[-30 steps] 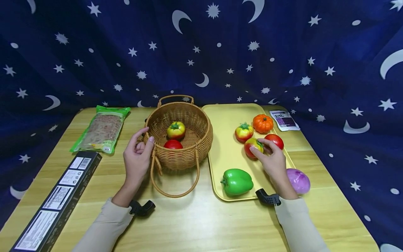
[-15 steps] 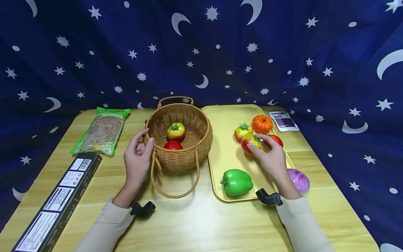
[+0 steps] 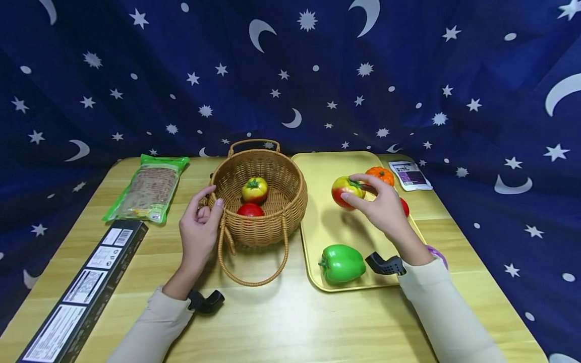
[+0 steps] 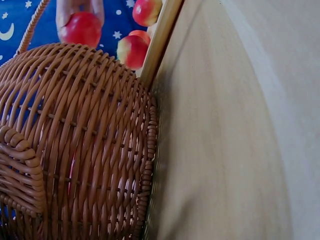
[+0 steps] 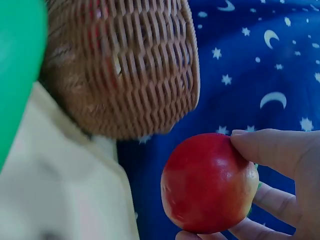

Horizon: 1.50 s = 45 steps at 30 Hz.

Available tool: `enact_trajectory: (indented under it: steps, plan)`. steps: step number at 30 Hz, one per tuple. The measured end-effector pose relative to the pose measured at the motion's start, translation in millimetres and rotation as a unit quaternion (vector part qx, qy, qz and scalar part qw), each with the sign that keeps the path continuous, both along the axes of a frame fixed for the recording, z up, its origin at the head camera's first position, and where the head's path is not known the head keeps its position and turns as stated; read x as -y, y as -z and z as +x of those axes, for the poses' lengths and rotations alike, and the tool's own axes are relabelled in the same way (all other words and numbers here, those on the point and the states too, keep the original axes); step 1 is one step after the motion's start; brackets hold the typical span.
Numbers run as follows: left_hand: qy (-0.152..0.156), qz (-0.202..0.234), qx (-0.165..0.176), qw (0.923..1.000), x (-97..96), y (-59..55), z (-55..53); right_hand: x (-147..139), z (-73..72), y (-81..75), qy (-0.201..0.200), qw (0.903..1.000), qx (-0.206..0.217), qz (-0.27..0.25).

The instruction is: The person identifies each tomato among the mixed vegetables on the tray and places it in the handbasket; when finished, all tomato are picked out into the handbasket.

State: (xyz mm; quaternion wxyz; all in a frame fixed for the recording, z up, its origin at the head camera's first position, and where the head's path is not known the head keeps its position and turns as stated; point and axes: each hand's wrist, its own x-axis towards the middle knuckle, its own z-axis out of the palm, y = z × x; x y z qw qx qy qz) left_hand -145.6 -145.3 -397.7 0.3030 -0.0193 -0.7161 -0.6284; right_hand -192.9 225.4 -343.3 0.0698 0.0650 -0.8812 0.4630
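Observation:
My right hand [image 3: 386,209] pinches a yellow-and-red toy tomato [image 3: 341,192] by thumb and fingers, held above the yellow tray [image 3: 317,222]. In the right wrist view, the red underside of this tomato [image 5: 207,185] faces the camera. At the left rim of the wicker basket [image 3: 258,229], my left hand [image 3: 198,234] grips the edge with thumb and index finger; the left wrist view shows the basket's side but not the fingers. Inside the basket lie another yellow-and-red tomato [image 3: 254,190] and a red one [image 3: 250,209], partly hidden by the rim.
On the tray sit a green bell pepper [image 3: 342,263], an orange pumpkin [image 3: 380,175] and a red tomato [image 3: 405,206], mostly covered by my hand. A purple vegetable [image 3: 438,256] peeks out behind my wrist. Leftward are a green-edged packet [image 3: 152,189] and a long black box [image 3: 83,292].
My right hand has lifted the yellow-and-red tomato off the tray and carried it up and leftward. My left hand and the basket have stayed in place.

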Motion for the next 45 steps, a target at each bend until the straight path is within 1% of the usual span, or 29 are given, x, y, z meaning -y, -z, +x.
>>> enact_trajectory:
  steps: [2, 4, 6, 8, 11, 14, 18, 22, 26, 33, 36, 40, 42, 43, 45]
  plan:
    - [0.001, 0.0, -0.001, 1.0, -2.9, -6.9, 4.3, 6.1, -2.5, -3.9, -0.014, 0.9998, 0.009, -0.007]
    - [0.001, -0.002, -0.002, 1.0, -5.0, -12.2, 7.5, 13.2, -4.6, -8.4, -0.029, 0.9988, 0.023, -0.034]
    - [0.0, -0.003, 0.0, 1.0, -5.9, -14.7, 9.1, 20.7, -6.9, -13.1, -0.042, 0.9971, 0.034, -0.054]
    - [-0.001, -0.004, 0.002, 1.0, -5.6, -14.6, 9.4, 29.3, -9.9, -17.5, -0.054, 0.9948, 0.044, -0.074]
    - [-0.008, -0.004, 0.0, 1.0, -3.7, -12.6, 9.2, 43.7, -14.9, -24.0, -0.064, 0.9939, 0.045, -0.078]
    - [-0.016, -0.005, -0.005, 0.9998, -0.8, -8.0, 7.2, 58.2, -19.5, -30.9, -0.068, 0.9939, 0.031, -0.081]
    - [-0.016, -0.006, -0.005, 0.9998, 2.6, 0.5, 1.3, 72.9, -24.1, -41.0, -0.077, 0.9926, 0.006, -0.093]
    - [-0.015, -0.005, -0.004, 0.9999, 5.3, 7.7, -4.1, 85.6, -29.0, -47.9, -0.104, 0.9885, -0.005, -0.11]
    - [-0.013, -0.006, -0.003, 0.9999, 6.6, 10.8, -6.6, 98.0, -34.7, -50.8, -0.12, 0.9884, -0.01, -0.092]
    - [-0.011, -0.011, -0.002, 0.9999, 6.1, 11.0, -6.5, 118.0, -48.1, -58.6, -0.158, 0.9853, -0.004, -0.066]
    - [-0.013, -0.013, -0.001, 0.9998, 4.9, 8.4, -5.0, 125.4, -54.5, -61.9, -0.174, 0.9832, 0.021, -0.049]
    - [-0.006, -0.011, -0.005, 0.9999, 5.8, 10.2, -5.8, 135.4, -65.4, -63.0, -0.194, 0.9791, 0.057, -0.024]
    - [-0.002, -0.009, -0.007, 0.9999, 5.7, 10.3, -5.5, 140.0, -70.4, -63.4, -0.201, 0.9772, 0.066, -0.014]
    - [0.0, -0.008, -0.008, 0.9999, 5.2, 9.3, -4.9, 142.4, -72.8, -63.4, -0.205, 0.9764, 0.067, -0.008]
    - [0.005, -0.009, -0.01, 0.9999, 2.2, 3.1, -1.3, 146.6, -77.0, -63.0, -0.216, 0.9736, 0.075, -0.002]
